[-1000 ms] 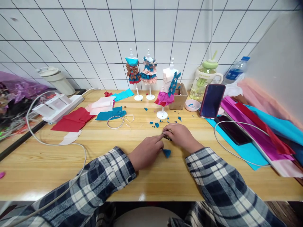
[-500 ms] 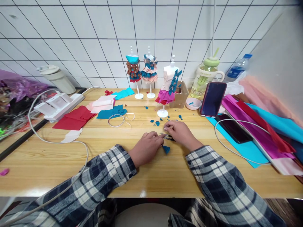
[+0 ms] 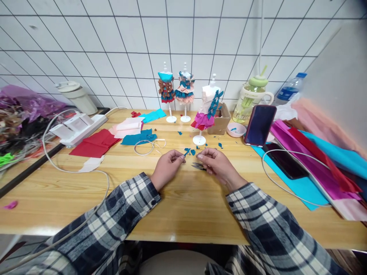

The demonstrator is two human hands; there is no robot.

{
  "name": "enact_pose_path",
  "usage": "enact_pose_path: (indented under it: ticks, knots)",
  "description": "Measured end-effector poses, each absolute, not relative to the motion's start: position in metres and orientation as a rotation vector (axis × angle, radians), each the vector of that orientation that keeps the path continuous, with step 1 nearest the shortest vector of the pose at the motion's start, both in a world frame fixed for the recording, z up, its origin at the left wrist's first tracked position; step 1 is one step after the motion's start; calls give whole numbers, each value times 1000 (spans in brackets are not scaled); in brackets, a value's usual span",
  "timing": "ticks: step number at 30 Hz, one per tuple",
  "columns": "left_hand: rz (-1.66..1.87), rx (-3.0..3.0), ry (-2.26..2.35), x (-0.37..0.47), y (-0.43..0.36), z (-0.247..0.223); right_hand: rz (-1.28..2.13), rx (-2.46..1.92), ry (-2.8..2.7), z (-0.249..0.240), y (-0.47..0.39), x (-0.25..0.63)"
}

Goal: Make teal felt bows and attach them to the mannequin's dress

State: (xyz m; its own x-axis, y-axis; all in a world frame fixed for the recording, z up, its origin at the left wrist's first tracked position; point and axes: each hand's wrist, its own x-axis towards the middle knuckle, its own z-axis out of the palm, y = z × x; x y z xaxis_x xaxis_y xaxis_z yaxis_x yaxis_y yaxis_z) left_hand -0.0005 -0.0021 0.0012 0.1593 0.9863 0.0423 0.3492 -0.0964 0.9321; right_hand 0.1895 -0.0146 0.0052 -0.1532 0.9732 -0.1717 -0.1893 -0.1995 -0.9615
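Observation:
My left hand (image 3: 169,168) is closed in a pinch just above the table, with a small teal crepe paper piece (image 3: 186,153) at its fingertips. That piece overlaps the loose teal scraps (image 3: 193,152) behind it, so its outline is hard to make out. Opposite, my right hand (image 3: 220,165) has thumb and forefinger brought together, while its lower fingers curl round small thread snips (image 3: 198,166). The blades point left towards my other hand, slightly apart. Behind the scraps stands a mini dress form (image 3: 204,114) in a pink top, magenta and red skirt and teal ruffle.
Two more dressed forms (image 3: 185,89) stand behind, near a cardboard box (image 3: 220,124) and a pink bowl (image 3: 236,130). A propped phone (image 3: 260,125) and coloured sheets (image 3: 304,152) lie right. At left are a red sheet (image 3: 94,143), a power strip (image 3: 83,130) and a cable (image 3: 106,179).
My left hand has lifted and drawn left from the snips, turning the teal piece from below the hand to above its fingertips. My right hand keeps the snips. The view has tilted slightly.

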Motion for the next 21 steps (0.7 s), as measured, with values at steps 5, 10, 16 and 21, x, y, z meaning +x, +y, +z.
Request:
enact_pose_path:
  ticks: [5, 10, 16, 21]
  knots:
    - [990, 1540, 1339, 7, -9, 6, 1340, -1117, -1021, -7, -24, 155]
    - [1089, 1501, 1339, 9, -12, 9, 1276, -1060, -908, -16, -29, 130]
    - [1147, 1469, 1287, 12, -16, 10, 1315, -955, -782, -16, -31, 126]
    - [1175, 1454, 1284, 13, -22, 12, 1327, -982, -778, -18, -35, 125]
